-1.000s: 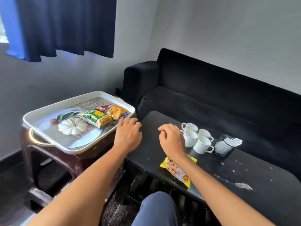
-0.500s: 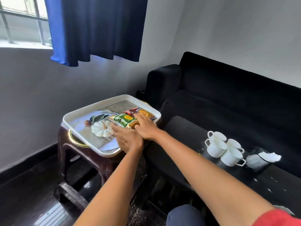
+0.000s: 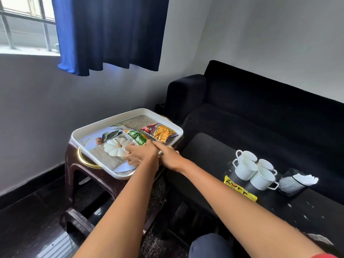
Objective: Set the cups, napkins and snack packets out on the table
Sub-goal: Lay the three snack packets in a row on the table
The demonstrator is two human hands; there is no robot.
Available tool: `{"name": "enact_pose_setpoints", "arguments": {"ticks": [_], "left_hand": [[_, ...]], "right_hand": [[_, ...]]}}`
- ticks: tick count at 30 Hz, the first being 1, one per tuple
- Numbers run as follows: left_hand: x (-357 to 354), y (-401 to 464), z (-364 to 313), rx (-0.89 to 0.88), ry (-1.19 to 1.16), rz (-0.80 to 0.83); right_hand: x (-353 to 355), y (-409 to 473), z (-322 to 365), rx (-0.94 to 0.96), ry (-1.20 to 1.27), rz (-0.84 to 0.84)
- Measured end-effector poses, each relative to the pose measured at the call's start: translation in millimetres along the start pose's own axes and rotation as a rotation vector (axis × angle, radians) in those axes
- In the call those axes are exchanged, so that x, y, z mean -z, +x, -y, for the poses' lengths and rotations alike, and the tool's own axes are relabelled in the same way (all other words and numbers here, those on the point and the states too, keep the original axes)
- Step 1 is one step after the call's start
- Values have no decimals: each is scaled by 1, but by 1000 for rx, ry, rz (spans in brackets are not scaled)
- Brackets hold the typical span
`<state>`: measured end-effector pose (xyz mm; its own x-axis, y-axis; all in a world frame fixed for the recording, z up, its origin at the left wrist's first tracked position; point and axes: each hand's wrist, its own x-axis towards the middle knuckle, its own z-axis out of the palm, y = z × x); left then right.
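I see the low black table [image 3: 307,216] at right already holding cups and a yellow packet. The white rectangular tray [image 3: 128,116], centre frame, has gained both hands since a second ago: left hand [image 3: 142,155] now pinches the tilted green foil snack packet [image 3: 135,137]; right hand [image 3: 167,154] touches it, grip unclear.

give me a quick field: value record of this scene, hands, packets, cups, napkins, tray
left hand: over the tray, fingers on the green packet, which is tilted up
right hand: at the tray's near rim beside the left hand; grip unclear
red packet: lying in the tray, untouched
yellow packet: on the black table
cups: four white, clustered on the table
napkins: white, in a holder right of the cups
tray support: brown stool
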<state>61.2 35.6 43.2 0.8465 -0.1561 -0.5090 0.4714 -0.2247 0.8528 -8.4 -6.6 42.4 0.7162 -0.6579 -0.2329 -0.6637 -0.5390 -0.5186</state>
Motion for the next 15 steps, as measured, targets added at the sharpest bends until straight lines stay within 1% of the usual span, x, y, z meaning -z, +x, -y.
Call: {"name": "enact_pose_setpoints", "arguments": {"ticks": [4,7,11,15], "left_hand": [[3,5,4,-3,-197,-8],[6,3,7,-57,-218,-48],[6,-3,7,-148,-267,-85],[6,-8,3,-263,-311,-123]], "right_hand": [[-8,-8,3,66,22,27],[-9,-15,4,121,33,-3],[-3,-26,5,216,11,-81],[9,-37,-1,244,29,-216]]}}
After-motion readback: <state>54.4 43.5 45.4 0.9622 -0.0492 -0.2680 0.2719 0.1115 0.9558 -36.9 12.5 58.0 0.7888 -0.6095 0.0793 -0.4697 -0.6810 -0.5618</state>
